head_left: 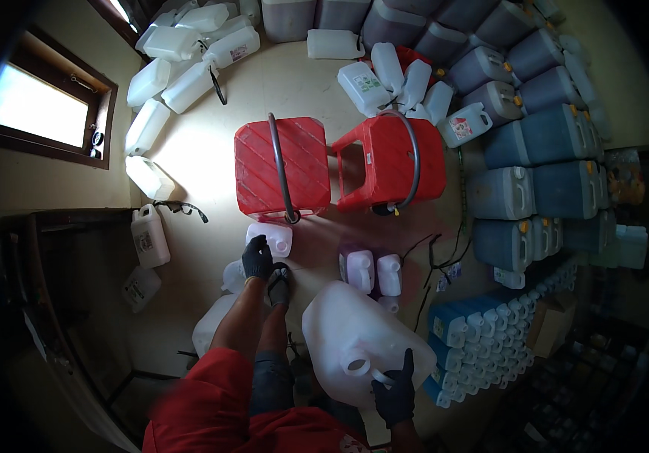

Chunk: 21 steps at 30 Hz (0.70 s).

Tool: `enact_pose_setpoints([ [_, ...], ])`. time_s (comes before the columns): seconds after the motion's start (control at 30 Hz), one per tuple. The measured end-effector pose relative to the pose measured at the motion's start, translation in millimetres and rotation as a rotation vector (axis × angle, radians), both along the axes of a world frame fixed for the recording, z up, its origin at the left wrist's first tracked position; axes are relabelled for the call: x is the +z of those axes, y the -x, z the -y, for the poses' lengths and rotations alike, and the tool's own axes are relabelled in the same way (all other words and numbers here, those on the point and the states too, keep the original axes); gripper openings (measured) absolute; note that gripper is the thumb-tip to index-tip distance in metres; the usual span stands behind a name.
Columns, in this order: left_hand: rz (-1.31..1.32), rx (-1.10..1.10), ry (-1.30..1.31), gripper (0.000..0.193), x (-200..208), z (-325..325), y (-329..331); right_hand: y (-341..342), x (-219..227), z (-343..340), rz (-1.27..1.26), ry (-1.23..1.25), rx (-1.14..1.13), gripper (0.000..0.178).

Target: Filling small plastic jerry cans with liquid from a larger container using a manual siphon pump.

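Observation:
My right hand (pixel 395 394), in a dark glove, is wrapped round the handle of a large translucent white jerrycan (pixel 355 332). The jerrycan is tilted, and its round neck (pixel 355 364) is uncapped. My left hand (pixel 257 258), gloved too, reaches forward with its fingers bunched together. What those fingers hold, if anything, is hidden. Just beyond it, partly covered by the hand, is a small white jug (pixel 278 235) on the floor. Two small containers with purple liquid, one a jug (pixel 360 272), stand beyond the jerrycan.
Two red plastic stools (pixel 283 166) stand ahead, each with a dark hose (pixel 278 162) across it. White jugs (pixel 188 87) lie along the left wall. Large filled jerrycans (pixel 506 192) are stacked at right, with rows of small blue-filled bottles (pixel 475 340) nearer. Dark straps (pixel 439 260) lie on the floor.

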<state>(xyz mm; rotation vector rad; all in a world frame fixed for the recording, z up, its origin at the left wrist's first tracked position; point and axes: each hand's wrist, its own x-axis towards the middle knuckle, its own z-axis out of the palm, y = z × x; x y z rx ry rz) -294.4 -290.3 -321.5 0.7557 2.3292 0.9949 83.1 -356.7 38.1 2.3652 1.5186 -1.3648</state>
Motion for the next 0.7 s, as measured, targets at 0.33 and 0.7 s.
enact_pose_setpoints([
  [0.33,-0.154,0.173,0.567,0.026,90.2,309.7,-10.6,2.3,0.9,5.0,0.166,-0.135,0.641,0.028],
  [0.7,0.095,0.315,0.870,0.057,36.8,439.5,-35.4,-67.7,-17.8,48.7,-0.152,-0.316,0.646,0.039],
])
